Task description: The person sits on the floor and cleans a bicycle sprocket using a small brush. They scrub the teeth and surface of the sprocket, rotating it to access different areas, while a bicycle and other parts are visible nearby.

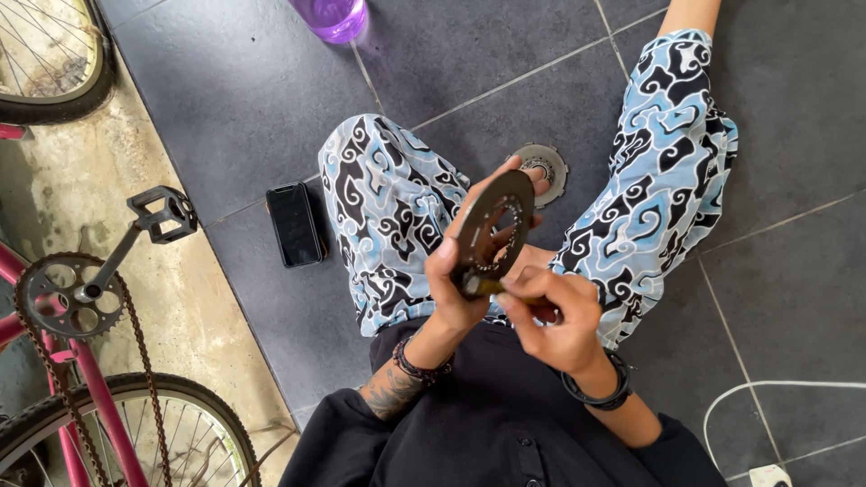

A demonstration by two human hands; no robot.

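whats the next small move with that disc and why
Probably work the small tool along the lower rim of the dark round disc. The left hand holds the disc upright over the lap, and the right hand has the tool's tip right at that edge.

Place: a home porch or yard edge used as a bike-repair spot.
Floor: dark grey tiles [253, 99] on the right, bare worn concrete [194, 316] on the left.
Bike: a pink bicycle [86, 379] stands at the left, with chain, crank and pedal [162, 215] showing, wheels near and far.
Parts: a round metal bike part [544, 167] lies on the tiles, far centre.
Seating: the person sits on the floor in patterned shorts [388, 207].
Household things: a phone [294, 225] on the tiles, a purple cup [331, 18] at the far edge, a white cable [776, 388] and plug near right.
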